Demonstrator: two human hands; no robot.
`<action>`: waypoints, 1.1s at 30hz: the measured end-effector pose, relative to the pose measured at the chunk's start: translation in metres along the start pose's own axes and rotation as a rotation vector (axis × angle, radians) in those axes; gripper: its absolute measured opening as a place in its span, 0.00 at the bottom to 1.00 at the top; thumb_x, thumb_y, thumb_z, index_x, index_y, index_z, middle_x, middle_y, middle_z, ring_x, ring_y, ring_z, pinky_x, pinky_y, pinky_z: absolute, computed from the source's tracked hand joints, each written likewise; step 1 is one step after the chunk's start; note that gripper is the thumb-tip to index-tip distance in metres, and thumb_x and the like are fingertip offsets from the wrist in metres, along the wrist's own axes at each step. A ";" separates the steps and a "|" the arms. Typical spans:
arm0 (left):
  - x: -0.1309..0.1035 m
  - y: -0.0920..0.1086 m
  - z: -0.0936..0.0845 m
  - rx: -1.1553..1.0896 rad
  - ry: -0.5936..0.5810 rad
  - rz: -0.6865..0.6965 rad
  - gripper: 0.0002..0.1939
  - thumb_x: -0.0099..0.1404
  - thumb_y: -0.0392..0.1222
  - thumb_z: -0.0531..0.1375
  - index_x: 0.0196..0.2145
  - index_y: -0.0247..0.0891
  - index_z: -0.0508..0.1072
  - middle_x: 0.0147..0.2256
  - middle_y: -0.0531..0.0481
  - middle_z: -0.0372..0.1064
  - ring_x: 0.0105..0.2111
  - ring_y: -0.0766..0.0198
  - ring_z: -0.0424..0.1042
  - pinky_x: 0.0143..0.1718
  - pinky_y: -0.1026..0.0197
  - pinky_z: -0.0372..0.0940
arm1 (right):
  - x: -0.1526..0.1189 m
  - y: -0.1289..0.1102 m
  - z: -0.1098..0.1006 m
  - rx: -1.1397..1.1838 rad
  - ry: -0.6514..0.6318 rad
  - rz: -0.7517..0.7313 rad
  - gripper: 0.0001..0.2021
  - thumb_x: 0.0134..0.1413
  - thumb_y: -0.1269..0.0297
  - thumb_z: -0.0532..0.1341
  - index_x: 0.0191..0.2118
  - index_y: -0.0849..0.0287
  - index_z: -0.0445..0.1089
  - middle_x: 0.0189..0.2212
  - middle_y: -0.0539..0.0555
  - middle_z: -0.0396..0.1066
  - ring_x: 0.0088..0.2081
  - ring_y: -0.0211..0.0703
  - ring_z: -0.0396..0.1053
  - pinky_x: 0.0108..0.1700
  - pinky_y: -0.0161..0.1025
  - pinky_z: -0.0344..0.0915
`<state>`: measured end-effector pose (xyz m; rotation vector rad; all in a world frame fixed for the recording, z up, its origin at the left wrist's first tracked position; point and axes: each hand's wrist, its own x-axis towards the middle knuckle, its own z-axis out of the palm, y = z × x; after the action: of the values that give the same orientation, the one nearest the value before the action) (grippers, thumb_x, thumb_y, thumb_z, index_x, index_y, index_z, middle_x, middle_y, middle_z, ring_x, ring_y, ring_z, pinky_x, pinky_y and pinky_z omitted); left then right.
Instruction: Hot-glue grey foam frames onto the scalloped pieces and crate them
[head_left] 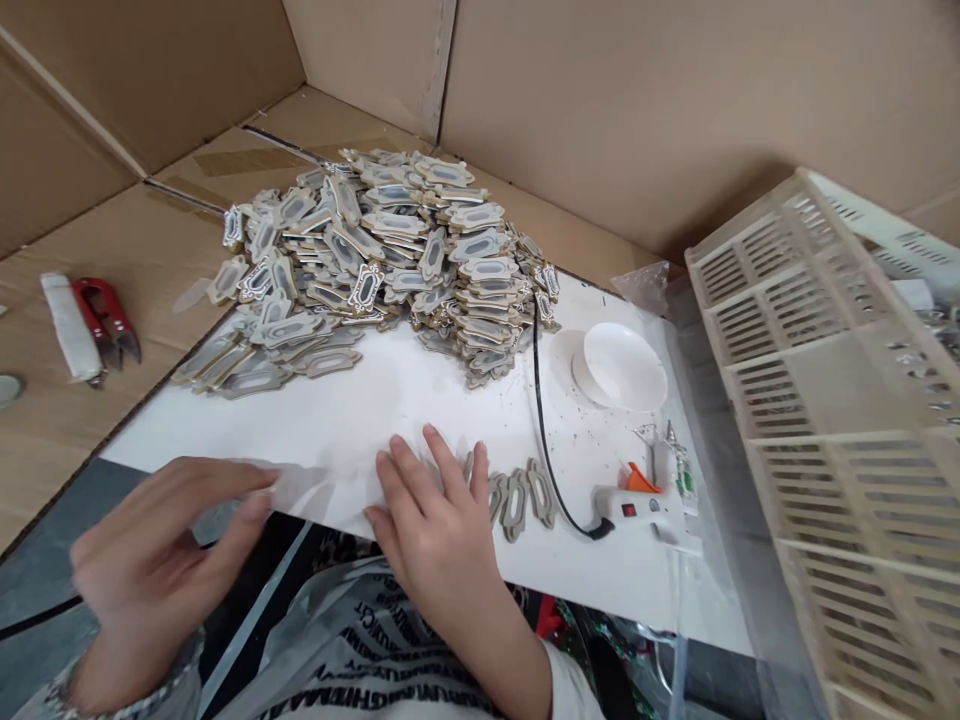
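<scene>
My left hand [172, 540] is at the near left edge of the white board [360, 400], thumb and forefinger pinched on the edge of a thin, see-through piece of plastic film [304, 490]. The film is faint, and its far outline is hard to make out. My right hand [439, 520] lies palm down on the board with its fingers spread. Beside its little-finger side is a short row of small grey ornate frames [514, 505], partly hidden by the hand. A large heap of similar label-shaped frames [397, 240] covers the back of the board.
A white glue gun [645, 515] with an orange trigger lies at right, its black cord [544, 430] running to the heap. Behind it stands a white bowl [622, 367]. A plastic crate [825, 400] borders the right. Red thread snips [105, 320] lie on cardboard at left.
</scene>
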<state>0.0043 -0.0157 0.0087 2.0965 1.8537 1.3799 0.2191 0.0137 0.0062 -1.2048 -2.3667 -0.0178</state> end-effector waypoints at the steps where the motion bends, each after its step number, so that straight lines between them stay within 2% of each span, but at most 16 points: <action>1: 0.003 0.003 0.000 0.041 -0.054 0.093 0.03 0.68 0.37 0.62 0.38 0.44 0.74 0.31 0.52 0.73 0.30 0.60 0.71 0.35 0.56 0.65 | -0.001 0.000 0.000 -0.002 0.000 0.008 0.15 0.69 0.58 0.58 0.54 0.58 0.74 0.56 0.49 0.76 0.62 0.52 0.64 0.74 0.53 0.23; 3: 0.008 0.004 0.002 0.128 -0.124 0.254 0.05 0.68 0.34 0.62 0.40 0.43 0.74 0.34 0.50 0.74 0.32 0.60 0.71 0.38 0.55 0.65 | -0.002 0.002 -0.001 -0.018 0.015 0.042 0.15 0.69 0.57 0.58 0.54 0.58 0.74 0.55 0.50 0.77 0.61 0.53 0.65 0.73 0.53 0.25; 5: 0.010 0.000 0.006 0.223 -0.113 0.297 0.06 0.69 0.35 0.61 0.43 0.41 0.74 0.36 0.47 0.74 0.34 0.58 0.71 0.40 0.53 0.64 | -0.002 0.004 -0.002 -0.045 0.036 0.086 0.16 0.69 0.57 0.58 0.54 0.59 0.74 0.55 0.51 0.77 0.60 0.53 0.66 0.73 0.52 0.28; 8: 0.015 -0.010 0.012 0.437 -0.085 0.198 0.11 0.72 0.42 0.58 0.48 0.39 0.76 0.39 0.42 0.73 0.35 0.53 0.70 0.40 0.49 0.62 | -0.001 0.007 -0.001 -0.062 0.045 0.113 0.16 0.69 0.57 0.59 0.53 0.61 0.74 0.53 0.52 0.78 0.59 0.53 0.67 0.73 0.50 0.31; 11: 0.022 -0.016 0.018 0.586 -0.128 0.086 0.22 0.75 0.53 0.51 0.50 0.39 0.78 0.42 0.37 0.71 0.37 0.47 0.68 0.39 0.47 0.60 | -0.001 0.008 -0.001 -0.052 0.033 0.113 0.15 0.69 0.58 0.59 0.53 0.60 0.75 0.53 0.51 0.79 0.58 0.52 0.68 0.73 0.49 0.30; 13: 0.027 -0.018 0.020 0.625 -0.156 0.042 0.26 0.75 0.56 0.47 0.50 0.39 0.78 0.44 0.36 0.70 0.40 0.45 0.67 0.39 0.48 0.59 | -0.002 0.008 -0.001 -0.053 0.032 0.119 0.15 0.69 0.57 0.59 0.53 0.60 0.75 0.53 0.51 0.79 0.57 0.53 0.68 0.73 0.49 0.29; 15: 0.029 -0.018 0.020 0.625 -0.174 0.049 0.25 0.75 0.55 0.47 0.49 0.40 0.79 0.43 0.37 0.70 0.40 0.46 0.67 0.39 0.49 0.58 | -0.002 0.008 -0.001 -0.069 0.034 0.130 0.16 0.69 0.57 0.59 0.53 0.60 0.75 0.53 0.52 0.79 0.57 0.53 0.68 0.73 0.51 0.30; 18: 0.026 -0.019 0.013 0.496 -0.188 0.202 0.15 0.74 0.50 0.54 0.46 0.46 0.79 0.38 0.45 0.70 0.34 0.55 0.67 0.38 0.53 0.58 | -0.004 0.008 -0.001 -0.095 0.027 0.150 0.17 0.68 0.56 0.59 0.54 0.60 0.74 0.53 0.55 0.78 0.57 0.55 0.69 0.72 0.54 0.33; 20: 0.022 -0.020 0.007 0.400 -0.188 0.299 0.10 0.71 0.44 0.59 0.47 0.45 0.78 0.37 0.48 0.70 0.32 0.57 0.67 0.39 0.55 0.59 | -0.005 0.009 -0.001 -0.097 0.023 0.163 0.17 0.68 0.56 0.59 0.53 0.61 0.74 0.53 0.56 0.78 0.56 0.56 0.69 0.72 0.55 0.33; 22: 0.019 -0.021 0.003 0.383 -0.190 0.319 0.14 0.71 0.43 0.59 0.53 0.42 0.75 0.40 0.45 0.72 0.35 0.55 0.69 0.41 0.53 0.60 | -0.005 0.009 -0.002 -0.096 0.023 0.169 0.16 0.69 0.56 0.59 0.53 0.61 0.74 0.53 0.56 0.78 0.56 0.56 0.70 0.72 0.55 0.33; 24: 0.017 -0.023 0.000 0.411 -0.219 0.317 0.21 0.72 0.47 0.56 0.59 0.39 0.70 0.45 0.40 0.73 0.39 0.50 0.70 0.43 0.51 0.61 | -0.005 0.009 -0.001 -0.101 0.029 0.162 0.17 0.69 0.56 0.58 0.53 0.61 0.74 0.53 0.56 0.78 0.56 0.56 0.70 0.72 0.55 0.33; 27: 0.017 -0.028 -0.001 0.447 -0.296 0.343 0.21 0.73 0.50 0.53 0.58 0.39 0.70 0.50 0.36 0.72 0.45 0.45 0.70 0.47 0.48 0.61 | -0.005 0.010 -0.001 -0.109 0.034 0.142 0.18 0.69 0.55 0.58 0.54 0.62 0.74 0.54 0.55 0.78 0.57 0.57 0.69 0.72 0.55 0.31; 30: 0.018 -0.033 -0.005 0.432 -0.303 0.361 0.18 0.73 0.48 0.55 0.57 0.41 0.70 0.49 0.38 0.73 0.46 0.46 0.71 0.48 0.48 0.61 | -0.006 0.009 -0.003 -0.116 0.023 0.148 0.18 0.69 0.55 0.57 0.54 0.61 0.74 0.54 0.54 0.77 0.58 0.57 0.68 0.73 0.54 0.28; 33: 0.018 -0.036 -0.008 0.394 -0.282 0.330 0.21 0.73 0.47 0.55 0.61 0.43 0.66 0.48 0.41 0.73 0.46 0.49 0.72 0.50 0.50 0.62 | -0.008 0.008 -0.005 -0.110 0.024 0.148 0.17 0.69 0.56 0.57 0.52 0.62 0.75 0.55 0.54 0.77 0.58 0.57 0.68 0.73 0.54 0.28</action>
<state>-0.0307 0.0049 0.0048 2.7171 1.8391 0.7311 0.2310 0.0116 0.0055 -1.4207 -2.2758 -0.1138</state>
